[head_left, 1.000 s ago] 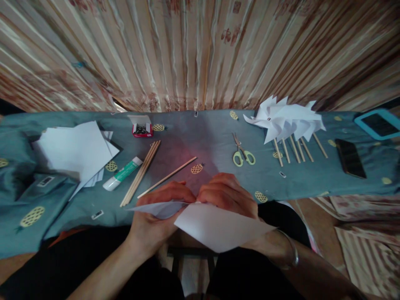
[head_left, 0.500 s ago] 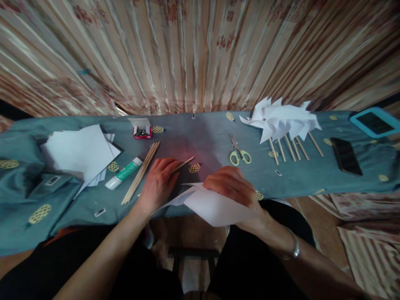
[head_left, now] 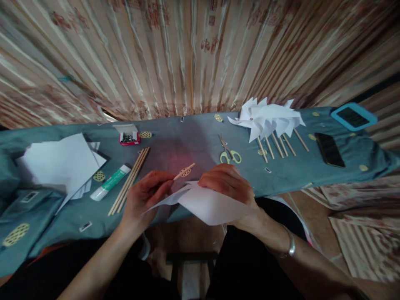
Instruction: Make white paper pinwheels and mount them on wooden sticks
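My left hand (head_left: pixel 148 193) is closed on a thin wooden stick (head_left: pixel 184 171), whose far end points up and to the right. The rest of that stick is hidden by my fingers. In my right hand (head_left: pixel 226 183) is a folded sheet of white paper (head_left: pixel 209 204), pinched at its upper middle, with pointed corners spreading to both sides. The stick's tip is close to the paper's top edge but apart from it. Left of my left hand lie several loose wooden sticks (head_left: pixel 129 181). Beyond my right hand are scissors (head_left: pixel 229 152) with pale green handles, blades slightly apart.
A glue stick (head_left: pixel 110 182), a stack of white paper (head_left: pixel 62 162) and a red box of pins (head_left: pixel 129 137) lie to the left. Several paper pinwheels (head_left: pixel 271 118), a phone (head_left: pixel 329 150) and a blue-framed tablet (head_left: pixel 354 116) are to the right. A curtain (head_left: pixel 187 58) hangs behind.
My left hand has lifted the stick off the tablecloth and brought it nearer the paper. My right hand still holds the paper. The whole view has shifted slightly.
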A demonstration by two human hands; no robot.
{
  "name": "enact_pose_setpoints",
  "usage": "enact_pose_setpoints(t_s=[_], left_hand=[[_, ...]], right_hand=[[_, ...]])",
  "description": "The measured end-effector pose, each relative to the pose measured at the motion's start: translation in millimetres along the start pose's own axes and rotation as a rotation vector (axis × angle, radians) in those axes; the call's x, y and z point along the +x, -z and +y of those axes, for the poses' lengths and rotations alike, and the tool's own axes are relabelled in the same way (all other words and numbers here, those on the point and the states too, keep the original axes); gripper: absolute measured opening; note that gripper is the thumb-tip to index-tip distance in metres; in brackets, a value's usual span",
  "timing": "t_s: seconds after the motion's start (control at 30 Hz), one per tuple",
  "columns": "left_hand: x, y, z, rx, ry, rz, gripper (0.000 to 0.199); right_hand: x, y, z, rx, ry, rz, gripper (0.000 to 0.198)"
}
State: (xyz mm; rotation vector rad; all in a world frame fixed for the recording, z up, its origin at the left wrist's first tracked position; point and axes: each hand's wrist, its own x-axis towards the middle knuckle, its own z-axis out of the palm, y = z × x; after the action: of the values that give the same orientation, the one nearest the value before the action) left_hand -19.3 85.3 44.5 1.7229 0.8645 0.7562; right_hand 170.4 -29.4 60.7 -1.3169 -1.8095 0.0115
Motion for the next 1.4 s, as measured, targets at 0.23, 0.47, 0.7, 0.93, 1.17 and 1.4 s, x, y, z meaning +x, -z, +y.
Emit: enact_pose_setpoints(t_s=[0.23,0.47,0.7,0.93,1.17,1.4], left_hand=[[-13,2,16,-0.122,0.071,-0.01,0.032],[-17,2,19,-0.097,0.055,0.002,0.028],[-21,3,16,-0.063,0.021,-0.028,0.019],[-21,3,15,-0.071,0.02,-0.014,0.015],[-23,3,10,-0.038,-0.006,-0.01,0.015],[-23,3,13,-0.024,-0.02,-0.003,0.017]], right_hand=[[4,2,-4,-0.089,-0.045,0.041,0.02],[5,0,-6,-0.147,-0.048,0.076,0.021],[4,1,-7,-0.141,-0.057,0.062,0.02],[3,0,-6,-0.128,-0.075,0.058,0.019],[1,1,-6,-0.122,-0.087,0.04,0.019],[1,1,-6,-0.128,-0.081,0.036,0.019]])
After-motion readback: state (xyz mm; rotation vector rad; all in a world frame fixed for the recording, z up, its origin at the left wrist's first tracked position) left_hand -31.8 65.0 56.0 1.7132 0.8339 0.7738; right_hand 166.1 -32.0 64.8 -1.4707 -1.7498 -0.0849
